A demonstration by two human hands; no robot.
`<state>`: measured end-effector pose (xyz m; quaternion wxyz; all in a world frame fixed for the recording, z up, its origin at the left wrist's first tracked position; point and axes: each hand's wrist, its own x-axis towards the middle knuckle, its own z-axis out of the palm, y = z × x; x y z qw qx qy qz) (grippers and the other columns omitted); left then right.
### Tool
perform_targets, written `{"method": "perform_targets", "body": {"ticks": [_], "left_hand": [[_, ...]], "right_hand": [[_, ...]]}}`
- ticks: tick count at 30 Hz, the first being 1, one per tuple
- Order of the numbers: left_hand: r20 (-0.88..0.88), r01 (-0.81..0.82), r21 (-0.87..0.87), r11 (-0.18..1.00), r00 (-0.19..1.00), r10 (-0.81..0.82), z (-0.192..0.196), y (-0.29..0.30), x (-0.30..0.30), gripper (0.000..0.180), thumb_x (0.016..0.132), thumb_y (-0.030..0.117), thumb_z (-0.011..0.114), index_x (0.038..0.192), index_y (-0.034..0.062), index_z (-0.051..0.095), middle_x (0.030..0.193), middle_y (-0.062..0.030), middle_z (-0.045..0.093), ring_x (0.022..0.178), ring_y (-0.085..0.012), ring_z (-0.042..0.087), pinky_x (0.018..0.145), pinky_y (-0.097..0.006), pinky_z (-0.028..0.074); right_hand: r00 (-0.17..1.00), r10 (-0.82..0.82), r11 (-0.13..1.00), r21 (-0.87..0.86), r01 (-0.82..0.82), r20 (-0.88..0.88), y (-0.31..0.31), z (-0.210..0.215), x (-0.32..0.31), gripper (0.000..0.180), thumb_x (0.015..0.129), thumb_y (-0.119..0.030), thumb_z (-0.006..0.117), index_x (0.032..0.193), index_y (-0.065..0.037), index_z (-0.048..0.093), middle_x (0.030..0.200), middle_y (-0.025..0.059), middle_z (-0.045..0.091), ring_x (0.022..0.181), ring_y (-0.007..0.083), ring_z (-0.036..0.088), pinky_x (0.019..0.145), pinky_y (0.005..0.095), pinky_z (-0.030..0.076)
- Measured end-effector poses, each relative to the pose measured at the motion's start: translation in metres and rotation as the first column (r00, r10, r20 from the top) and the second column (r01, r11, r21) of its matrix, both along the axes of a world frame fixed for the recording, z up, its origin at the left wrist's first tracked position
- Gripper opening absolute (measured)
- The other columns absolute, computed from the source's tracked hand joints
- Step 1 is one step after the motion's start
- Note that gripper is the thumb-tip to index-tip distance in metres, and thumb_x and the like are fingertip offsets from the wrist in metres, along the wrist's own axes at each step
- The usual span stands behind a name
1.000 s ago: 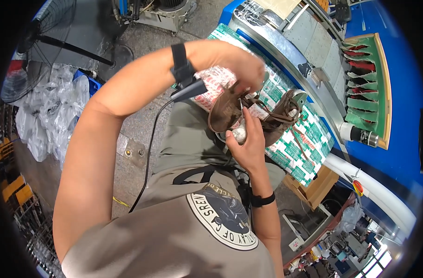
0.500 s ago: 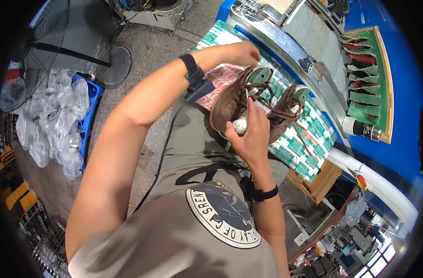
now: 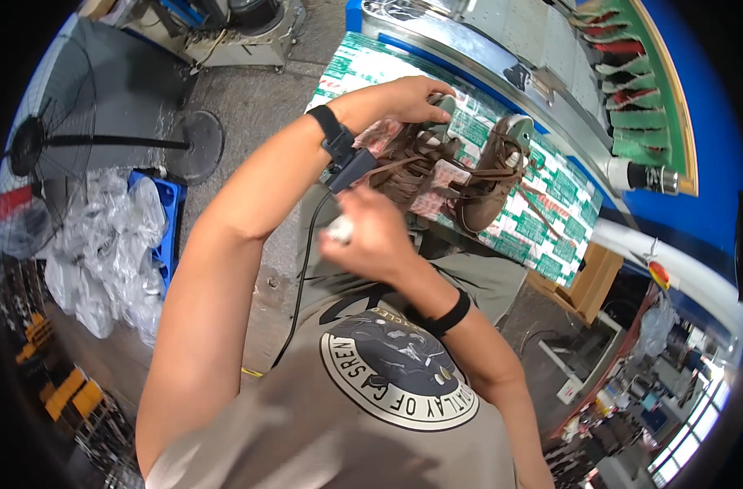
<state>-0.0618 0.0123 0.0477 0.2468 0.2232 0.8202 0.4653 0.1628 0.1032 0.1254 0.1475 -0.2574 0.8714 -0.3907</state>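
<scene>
Two brown lace-up shoes lie on a green-and-white patterned worktop [image 3: 551, 204]. My left hand [image 3: 410, 98] reaches over the nearer brown shoe [image 3: 408, 159] and grips its top edge. A black strap with a small device [image 3: 347, 159] sits on that wrist, and a cable hangs down from it. The second brown shoe [image 3: 490, 183] lies just to the right, its laces loose. My right hand [image 3: 375, 240] is held below the shoes, close to my chest, fingers closed on a small white object [image 3: 339, 231].
A standing fan [image 3: 78, 143] and a blue crate [image 3: 164, 220] with clear plastic bags [image 3: 103, 253] are on the floor at left. Behind the worktop runs a metal rail [image 3: 502, 65], with a green rack of shoe lasts [image 3: 640, 98]. A wooden box [image 3: 587, 281] sits at right.
My right hand has drawn back from the shoes toward my chest with the white object. My left hand has come onto the nearer shoe's top edge.
</scene>
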Motion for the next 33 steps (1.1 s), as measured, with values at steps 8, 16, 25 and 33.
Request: {"method": "perform_targets", "body": {"ticks": [8, 16, 25, 33], "left_hand": [[-0.308, -0.211, -0.1, 0.972, 0.936, 0.171, 0.031, -0.009, 0.025, 0.056, 0.095, 0.028, 0.078, 0.146, 0.0102, 0.064, 0.138, -0.0269, 0.067, 0.117, -0.0383, 0.069, 0.104, -0.048, 0.056], [-0.595, 0.042, -0.625, 0.779, 0.62, -0.511, 0.033, 0.055, 0.055, 0.049, 0.08, 0.033, 0.089, 0.119, 0.0057, 0.078, 0.151, -0.0275, 0.061, 0.149, -0.0446, 0.05, 0.126, -0.071, 0.029], [0.081, -0.703, 0.08, 0.707, 0.712, 0.698, 0.013, -0.082, -0.106, 0.052, 0.095, 0.033, 0.08, 0.127, -0.0076, 0.071, 0.11, -0.0164, 0.08, 0.101, -0.0251, 0.079, 0.078, -0.036, 0.06], [0.421, -0.205, -0.229, 0.952, 0.861, 0.286, 0.091, -0.059, 0.055, 0.079, 0.101, 0.078, 0.06, 0.104, 0.0006, 0.076, 0.087, -0.0085, 0.076, 0.079, -0.0146, 0.073, 0.073, -0.028, 0.058]], "right_hand": [[0.98, -0.134, 0.987, 0.072, 0.146, -0.147, 0.09, 0.01, 0.009, 0.075, 0.077, -0.031, 0.085, 0.138, 0.007, 0.062, 0.11, 0.0228, 0.066, 0.102, 0.0429, 0.065, 0.093, 0.0511, 0.052], [0.946, 0.173, 0.983, 0.101, -0.151, -0.276, 0.056, 0.031, 0.041, 0.092, 0.075, -0.041, 0.086, 0.146, 0.01, 0.057, 0.105, 0.0149, 0.056, 0.096, 0.0342, 0.058, 0.091, 0.0464, 0.046], [0.969, 0.215, 0.974, -0.047, -0.222, -0.118, 0.095, 0.026, 0.063, 0.097, 0.079, -0.049, 0.088, 0.147, 0.012, 0.055, 0.108, 0.017, 0.06, 0.101, 0.0346, 0.06, 0.091, 0.0457, 0.047], [0.998, 0.054, 0.977, -0.206, -0.061, -0.039, 0.061, 0.056, 0.018, 0.092, 0.075, -0.038, 0.087, 0.142, 0.015, 0.056, 0.103, 0.0185, 0.06, 0.096, 0.036, 0.063, 0.085, 0.0449, 0.051]]}}
